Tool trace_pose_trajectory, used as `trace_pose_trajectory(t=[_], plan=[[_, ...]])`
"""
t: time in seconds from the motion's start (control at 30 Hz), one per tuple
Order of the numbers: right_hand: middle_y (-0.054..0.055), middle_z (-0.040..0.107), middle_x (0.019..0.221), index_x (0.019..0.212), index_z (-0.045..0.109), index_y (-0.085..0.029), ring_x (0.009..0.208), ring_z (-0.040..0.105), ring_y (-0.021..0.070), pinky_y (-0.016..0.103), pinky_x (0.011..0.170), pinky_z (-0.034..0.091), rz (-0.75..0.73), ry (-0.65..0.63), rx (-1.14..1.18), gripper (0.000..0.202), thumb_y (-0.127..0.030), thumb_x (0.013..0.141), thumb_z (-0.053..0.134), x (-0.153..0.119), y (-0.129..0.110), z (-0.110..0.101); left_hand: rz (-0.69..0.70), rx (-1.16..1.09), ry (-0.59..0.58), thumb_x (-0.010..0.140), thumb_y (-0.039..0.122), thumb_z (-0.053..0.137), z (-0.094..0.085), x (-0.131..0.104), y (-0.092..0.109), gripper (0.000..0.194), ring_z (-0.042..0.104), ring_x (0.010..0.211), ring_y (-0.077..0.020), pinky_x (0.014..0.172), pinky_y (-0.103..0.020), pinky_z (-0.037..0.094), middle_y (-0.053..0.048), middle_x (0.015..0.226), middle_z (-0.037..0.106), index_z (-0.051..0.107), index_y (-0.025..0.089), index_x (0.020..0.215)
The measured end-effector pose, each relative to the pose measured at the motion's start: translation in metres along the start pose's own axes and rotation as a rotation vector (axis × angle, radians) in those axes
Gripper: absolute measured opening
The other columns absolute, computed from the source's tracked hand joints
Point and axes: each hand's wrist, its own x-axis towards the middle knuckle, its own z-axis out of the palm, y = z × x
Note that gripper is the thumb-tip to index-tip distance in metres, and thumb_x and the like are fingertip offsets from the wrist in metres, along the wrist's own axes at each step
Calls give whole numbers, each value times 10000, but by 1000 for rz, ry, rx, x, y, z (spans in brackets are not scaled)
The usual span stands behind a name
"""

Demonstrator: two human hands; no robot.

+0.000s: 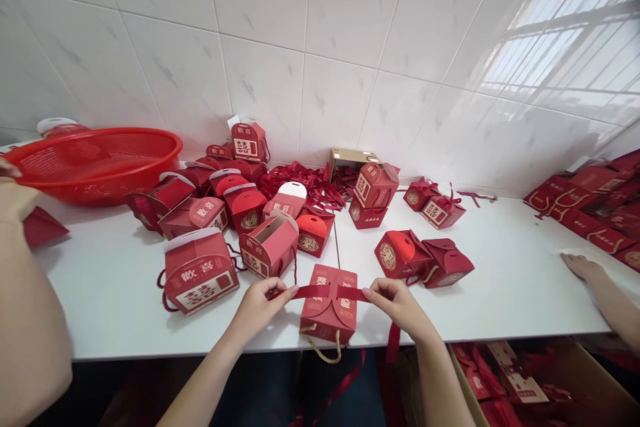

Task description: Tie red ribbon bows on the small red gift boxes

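A red gift box (329, 313) with gold characters and a tan rope handle sits at the table's front edge. Dark red ribbon (315, 291) passes through the slots in its rounded top flaps. To the left of the box, my left hand (265, 303) pinches one side of the ribbon. On the right, my right hand (395, 303) pinches the other side, and a loose tail hangs below it. The ribbon is stretched nearly straight between both hands, with no bow in it.
Many red boxes (203, 273) crowd the left and centre, near a red basket (100, 167) and a ribbon pile (303, 181). Another person's arm (30, 307) is at left, a person's hand (583, 267) at right. An open carton (465, 373) stands below the table.
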Motion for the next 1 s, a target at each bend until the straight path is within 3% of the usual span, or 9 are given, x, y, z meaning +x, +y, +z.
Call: trace_pose_trajectory(t=[0.2, 0.37, 0.5, 0.6, 0.67, 0.73, 0.83, 0.87, 1.0], plan=[[-36, 389, 574, 598, 499, -175, 570, 342, 112, 255, 537, 281, 40, 138, 78, 409, -528, 783, 594, -20, 32, 3, -24, -64, -2, 684, 539, 624, 11, -2, -10, 402, 413, 543, -119, 527, -222, 315, 39, 553, 466, 514, 167, 577], [-21, 453, 599, 665, 546, -184, 589, 402, 138, 267, 563, 331, -12, 287, 114, 372, -533, 721, 662, -10, 45, 9, 11, -17, -2, 708, 501, 633, 13, -10, -17, 372, 428, 545, -120, 533, -223, 334, 44, 555, 454, 501, 172, 595], [-36, 440, 680, 804, 493, -219, 634, 435, 147, 274, 621, 374, -104, 436, 67, 355, -485, 702, 704, -1, 41, 11, 132, -25, 207, 730, 415, 630, 8, -12, -17, 243, 514, 633, -144, 604, -233, 415, 29, 667, 512, 518, 199, 735], [9, 493, 788, 772, 466, -226, 765, 484, 192, 320, 726, 389, -184, 592, -94, 338, -491, 729, 670, -8, 36, 13, 227, 61, 396, 732, 378, 624, 6, -19, -16, 187, 558, 740, -185, 682, -267, 453, -5, 759, 548, 530, 217, 743], [25, 502, 791, 732, 465, -225, 805, 482, 211, 337, 768, 371, -200, 698, -184, 321, -505, 771, 617, -19, 33, 17, 265, 152, 452, 752, 374, 607, 8, -30, -14, 151, 566, 786, -214, 722, -293, 452, -31, 800, 576, 580, 225, 759], [7, 476, 689, 672, 457, -223, 698, 459, 188, 315, 701, 359, -145, 670, -194, 341, -513, 838, 524, -31, 30, 25, 251, 179, 337, 803, 372, 558, 13, -44, -11, 152, 572, 744, -227, 687, -299, 441, -36, 768, 601, 624, 241, 766], [-4, 458, 578, 602, 478, -212, 569, 407, 158, 291, 577, 316, -25, 439, -92, 437, -542, 884, 425, -44, 27, 41, 172, 150, 40, 843, 360, 513, 21, -60, -4, 258, 553, 585, -227, 574, -312, 391, -18, 610, 607, 635, 263, 638], [-3, 462, 562, 580, 482, -209, 556, 404, 154, 288, 555, 304, 5, 381, -49, 462, -564, 872, 435, -46, 27, 46, 144, 130, -1, 827, 364, 541, 24, -61, -3, 256, 552, 562, -230, 560, -318, 378, -15, 584, 612, 638, 267, 611], [-12, 458, 523, 556, 501, -208, 483, 391, 131, 273, 468, 289, 152, 333, 310, 500, -636, 813, 482, -42, 25, 62, -28, -188, 74, 738, 429, 657, 29, -48, -2, 147, 563, 539, -207, 530, -311, 383, 4, 613, 634, 699, 289, 750]])
